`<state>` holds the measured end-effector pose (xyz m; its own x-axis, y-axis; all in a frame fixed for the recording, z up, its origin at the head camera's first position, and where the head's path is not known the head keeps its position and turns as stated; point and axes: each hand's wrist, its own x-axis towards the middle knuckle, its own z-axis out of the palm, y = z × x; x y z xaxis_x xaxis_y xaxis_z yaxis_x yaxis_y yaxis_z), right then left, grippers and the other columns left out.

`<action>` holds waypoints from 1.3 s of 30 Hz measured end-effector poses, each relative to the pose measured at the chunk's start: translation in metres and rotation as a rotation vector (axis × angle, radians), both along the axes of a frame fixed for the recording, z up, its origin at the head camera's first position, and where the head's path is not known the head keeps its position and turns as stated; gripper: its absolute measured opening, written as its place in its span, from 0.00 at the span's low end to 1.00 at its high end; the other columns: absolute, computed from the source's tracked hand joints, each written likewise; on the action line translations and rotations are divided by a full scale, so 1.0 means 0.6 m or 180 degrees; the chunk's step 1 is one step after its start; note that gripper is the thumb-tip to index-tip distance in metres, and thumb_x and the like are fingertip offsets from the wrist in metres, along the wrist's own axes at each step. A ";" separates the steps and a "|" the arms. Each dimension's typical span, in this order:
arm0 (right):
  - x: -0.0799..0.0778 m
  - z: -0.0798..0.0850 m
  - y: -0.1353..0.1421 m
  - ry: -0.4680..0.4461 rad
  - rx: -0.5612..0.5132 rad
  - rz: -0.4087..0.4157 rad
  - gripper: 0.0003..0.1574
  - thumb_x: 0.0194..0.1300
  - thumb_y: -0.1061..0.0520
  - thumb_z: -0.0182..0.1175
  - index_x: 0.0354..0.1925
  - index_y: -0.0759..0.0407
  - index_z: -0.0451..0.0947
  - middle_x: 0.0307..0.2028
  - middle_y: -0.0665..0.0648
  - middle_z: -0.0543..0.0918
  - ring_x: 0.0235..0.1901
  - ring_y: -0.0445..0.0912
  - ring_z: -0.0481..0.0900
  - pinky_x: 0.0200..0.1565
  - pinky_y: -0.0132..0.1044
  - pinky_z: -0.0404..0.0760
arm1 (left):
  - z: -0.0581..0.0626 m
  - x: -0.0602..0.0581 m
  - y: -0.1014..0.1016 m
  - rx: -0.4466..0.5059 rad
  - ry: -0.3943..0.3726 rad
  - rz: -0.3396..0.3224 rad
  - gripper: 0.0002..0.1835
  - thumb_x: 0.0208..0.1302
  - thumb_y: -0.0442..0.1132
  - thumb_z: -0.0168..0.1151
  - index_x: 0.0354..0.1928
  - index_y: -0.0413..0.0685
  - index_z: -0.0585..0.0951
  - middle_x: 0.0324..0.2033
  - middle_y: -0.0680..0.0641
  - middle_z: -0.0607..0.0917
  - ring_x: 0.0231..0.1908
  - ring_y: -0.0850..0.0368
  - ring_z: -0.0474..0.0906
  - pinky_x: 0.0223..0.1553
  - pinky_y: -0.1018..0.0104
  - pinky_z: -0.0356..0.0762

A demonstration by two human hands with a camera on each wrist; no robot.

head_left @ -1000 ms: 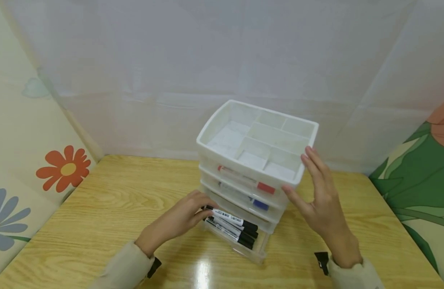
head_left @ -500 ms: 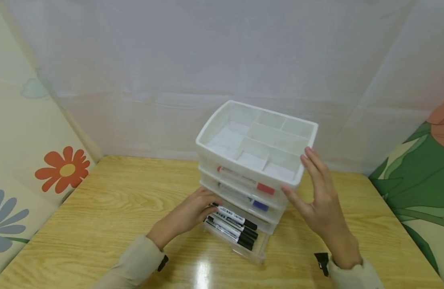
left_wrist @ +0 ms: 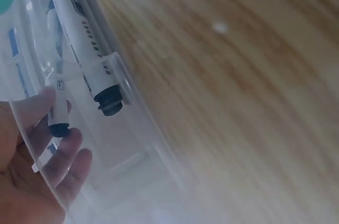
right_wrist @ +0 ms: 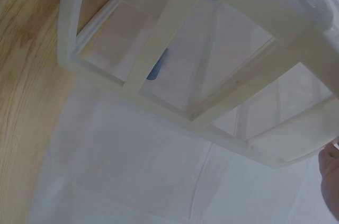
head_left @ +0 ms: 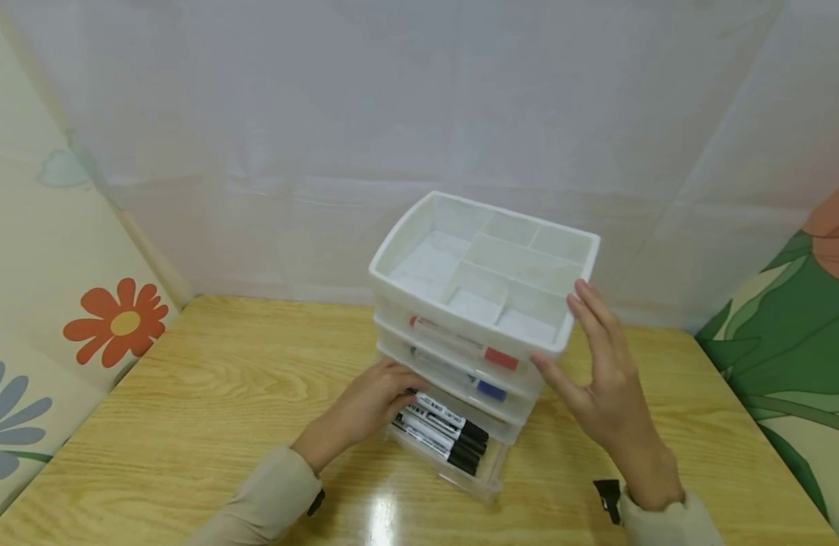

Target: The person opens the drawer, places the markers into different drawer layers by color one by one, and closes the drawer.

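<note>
A white plastic drawer organizer (head_left: 470, 250) stands on the table, with a divided tray on top. Its bottom drawer (head_left: 491, 462) is pulled out and has several black-capped whiteboard markers (head_left: 426, 438) lying in it. At that drawer's left end, my left hand (head_left: 372, 402) pinches the end of the rearmost marker (head_left: 441, 408). In the left wrist view, thumb and fingers (left_wrist: 66, 152) meet around this marker (left_wrist: 60, 99). With extended fingers, my right hand (head_left: 611, 387) touches the organizer's right rim, its thumb at the front corner.
A red-capped marker (head_left: 501, 358) shows through the top drawer, and a blue-capped marker (head_left: 491, 390) through the one below. Behind the wooden table (head_left: 256, 364) hangs a white cloth (head_left: 290, 152). Flower-printed panels (head_left: 23, 227) stand at both sides.
My left hand has moved right and inward over the drawer with the marker, which now lies closer along the others. The right hand has stayed on the rim.
</note>
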<state>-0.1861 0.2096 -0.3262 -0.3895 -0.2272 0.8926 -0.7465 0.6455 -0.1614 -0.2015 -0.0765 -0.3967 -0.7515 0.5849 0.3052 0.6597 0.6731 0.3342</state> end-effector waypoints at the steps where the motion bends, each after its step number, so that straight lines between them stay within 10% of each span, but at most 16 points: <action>1: 0.000 0.000 0.000 -0.0005 0.0005 -0.0006 0.47 0.62 0.36 0.52 0.58 0.76 0.63 0.62 0.70 0.64 0.64 0.58 0.61 0.68 0.34 0.57 | -0.001 0.000 0.000 0.0005 0.0002 0.0025 0.14 0.55 0.36 0.63 0.45 0.57 0.81 0.51 0.58 0.80 0.59 0.58 0.69 0.62 0.58 0.66; 19: 0.003 0.001 -0.002 0.0025 -0.0014 0.0044 0.46 0.62 0.37 0.52 0.58 0.76 0.63 0.61 0.72 0.64 0.64 0.60 0.60 0.68 0.35 0.56 | -0.012 -0.002 0.001 0.0073 -0.0529 0.0161 0.12 0.57 0.35 0.61 0.43 0.54 0.82 0.44 0.56 0.84 0.47 0.59 0.78 0.52 0.61 0.76; 39: 0.001 0.000 0.000 -0.0012 0.0000 0.0034 0.46 0.62 0.36 0.52 0.59 0.75 0.62 0.62 0.71 0.64 0.65 0.58 0.60 0.69 0.34 0.56 | -0.013 0.008 -0.012 0.0594 -0.0686 -0.0158 0.15 0.58 0.36 0.60 0.48 0.52 0.80 0.49 0.55 0.82 0.52 0.60 0.75 0.56 0.61 0.73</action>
<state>-0.1858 0.2099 -0.3262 -0.3905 -0.2314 0.8910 -0.7527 0.6375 -0.1644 -0.1969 -0.0838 -0.4047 -0.7825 0.5713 0.2476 0.5907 0.5554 0.5853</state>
